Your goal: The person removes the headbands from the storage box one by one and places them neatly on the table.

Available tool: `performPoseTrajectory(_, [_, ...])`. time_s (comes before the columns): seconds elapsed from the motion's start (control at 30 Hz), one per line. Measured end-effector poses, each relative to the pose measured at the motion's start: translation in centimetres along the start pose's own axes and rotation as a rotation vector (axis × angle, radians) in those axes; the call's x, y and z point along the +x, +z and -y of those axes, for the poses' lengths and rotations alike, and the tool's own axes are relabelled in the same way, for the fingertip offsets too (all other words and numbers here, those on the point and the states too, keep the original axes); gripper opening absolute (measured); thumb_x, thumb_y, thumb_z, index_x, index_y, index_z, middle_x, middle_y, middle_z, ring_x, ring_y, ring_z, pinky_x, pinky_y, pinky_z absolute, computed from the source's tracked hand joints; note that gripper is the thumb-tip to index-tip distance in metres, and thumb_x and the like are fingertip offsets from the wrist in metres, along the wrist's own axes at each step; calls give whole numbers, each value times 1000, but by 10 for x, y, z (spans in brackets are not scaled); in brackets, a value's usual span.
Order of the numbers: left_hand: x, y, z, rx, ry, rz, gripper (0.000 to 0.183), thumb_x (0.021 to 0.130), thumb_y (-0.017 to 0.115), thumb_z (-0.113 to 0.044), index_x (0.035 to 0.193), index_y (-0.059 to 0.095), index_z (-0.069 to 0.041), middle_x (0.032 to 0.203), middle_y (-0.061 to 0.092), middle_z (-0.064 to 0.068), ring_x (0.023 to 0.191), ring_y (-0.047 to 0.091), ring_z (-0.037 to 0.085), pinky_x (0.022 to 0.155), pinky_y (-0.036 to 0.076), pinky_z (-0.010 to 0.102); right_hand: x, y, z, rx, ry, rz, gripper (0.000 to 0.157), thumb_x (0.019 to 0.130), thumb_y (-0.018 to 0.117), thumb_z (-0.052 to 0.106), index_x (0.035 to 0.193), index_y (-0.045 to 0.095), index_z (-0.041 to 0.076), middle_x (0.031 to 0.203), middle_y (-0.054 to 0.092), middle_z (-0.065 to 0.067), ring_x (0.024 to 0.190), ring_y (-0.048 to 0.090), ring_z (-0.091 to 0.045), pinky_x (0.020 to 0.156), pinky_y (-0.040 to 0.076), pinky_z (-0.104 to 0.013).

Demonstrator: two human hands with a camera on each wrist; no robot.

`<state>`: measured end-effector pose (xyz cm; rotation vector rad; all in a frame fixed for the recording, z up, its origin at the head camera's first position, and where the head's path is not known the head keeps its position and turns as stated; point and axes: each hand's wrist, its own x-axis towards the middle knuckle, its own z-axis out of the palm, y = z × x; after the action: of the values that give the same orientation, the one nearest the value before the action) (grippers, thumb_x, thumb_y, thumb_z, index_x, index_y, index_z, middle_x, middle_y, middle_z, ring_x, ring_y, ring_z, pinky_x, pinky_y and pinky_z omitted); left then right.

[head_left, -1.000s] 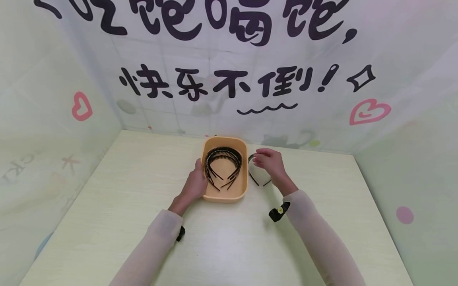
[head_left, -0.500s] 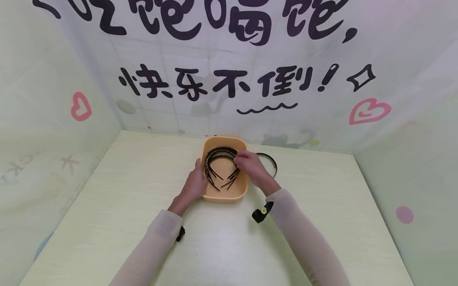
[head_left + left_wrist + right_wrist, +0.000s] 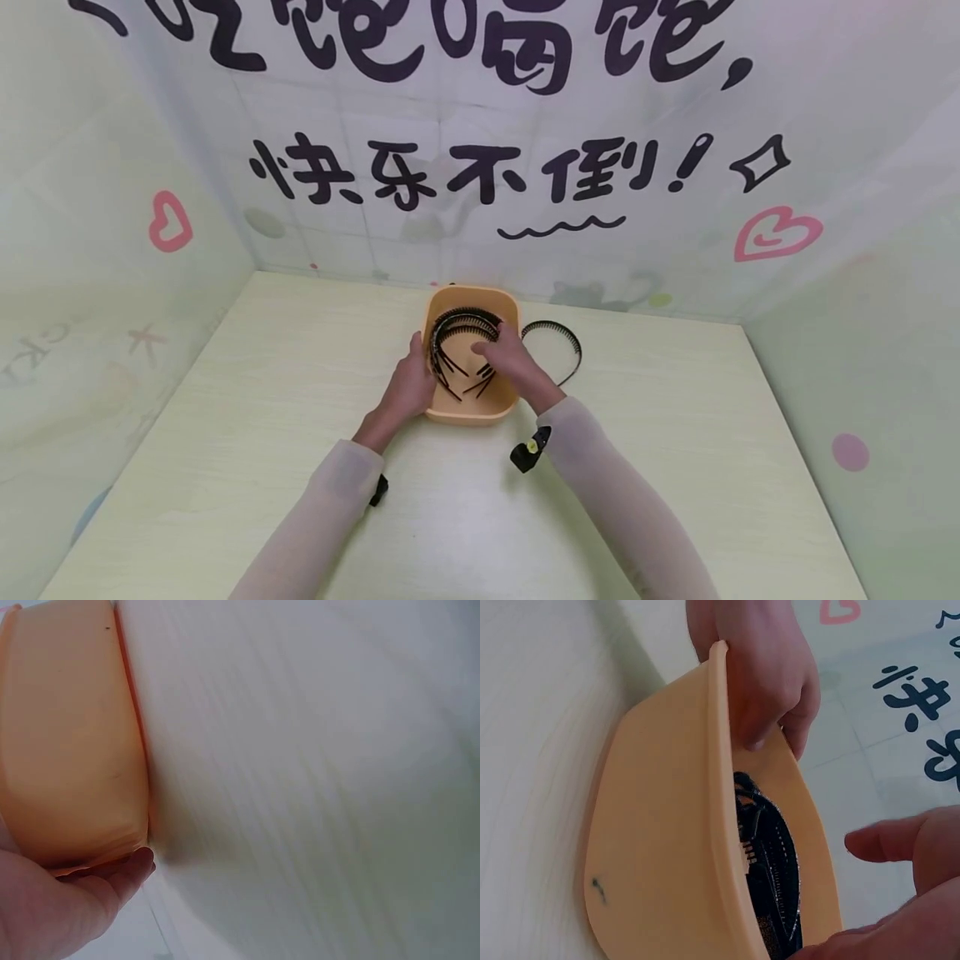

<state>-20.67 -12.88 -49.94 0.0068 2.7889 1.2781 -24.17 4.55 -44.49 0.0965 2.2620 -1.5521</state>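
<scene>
A peach plastic bin [image 3: 471,419] stands on the table with several black toothed headbands [image 3: 438,339] nested in it. My left hand [image 3: 412,382] grips its left wall; in the left wrist view the left fingers [image 3: 135,871] curl at the bin's outer side. My right hand [image 3: 517,357] reaches over the right rim to the headbands' right side. The right wrist view shows that thumb [image 3: 881,838] held away from the fingers, whose tips are hidden in the bin. Outside, just right of the bin, lies another black headband [image 3: 579,342], partly hidden behind the right hand and wrist.
The pale tabletop [image 3: 300,333] carries the bin near its back edge. Behind it rises a printed sheet [image 3: 405,250] with large dark characters, and similar side sheets [image 3: 885,375] border left and right.
My right hand has moved left from the loose headband to the headbands in the bin, and its thumb has spread from the fingers. The left hand stays at the bin.
</scene>
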Motion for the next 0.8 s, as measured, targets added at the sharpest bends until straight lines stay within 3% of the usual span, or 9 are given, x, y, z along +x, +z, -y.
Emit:
performPoseTrajectory(0.13, [0, 0, -1, -8, -5, 2, 63, 96, 36, 4, 153, 9, 2, 101, 65, 32, 69, 69, 29, 53, 54, 32, 1, -1, 3, 42, 4, -42, 74, 97, 59, 18, 157, 19, 0, 163, 19, -17, 148, 23, -35, 118, 25, -51])
performPoseTrajectory(0.4, [-1, -1, -1, 8, 7, -11, 60, 96, 36, 3, 151, 12, 3, 98, 65, 31, 67, 69, 28, 53, 54, 34, 1, -4, 4, 66, -79, -143, 57, 97, 59, 9, 149, 37, -3, 152, 40, -21, 140, 39, -35, 110, 39, -46])
performPoseTrajectory(0.5, [-1, -2, -1, 9, 7, -12, 62, 95, 38, 4, 151, 11, 4, 96, 65, 30, 65, 67, 27, 53, 53, 34, 2, -7, 3, 97, -95, -151, 58, 96, 60, 8, 148, 38, -3, 143, 47, -20, 131, 49, -31, 105, 45, -44])
performPoseTrajectory(0.63, [-1, -2, 1, -8, 5, -6, 63, 95, 40, 5, 151, 11, 3, 94, 65, 29, 63, 66, 26, 52, 52, 33, 5, -8, 2, 157, -88, -139, 51, 95, 61, 5, 143, 46, -6, 122, 54, -17, 103, 62, -24, 96, 52, -43])
performPoseTrajectory(0.8, [0, 0, 1, -31, 8, -8, 60, 97, 38, 3, 151, 13, 1, 98, 65, 30, 63, 67, 25, 51, 53, 32, 8, -8, -1, 119, -86, -177, 39, 94, 65, 4, 131, 60, -5, 106, 59, -13, 82, 69, -24, 86, 57, -42])
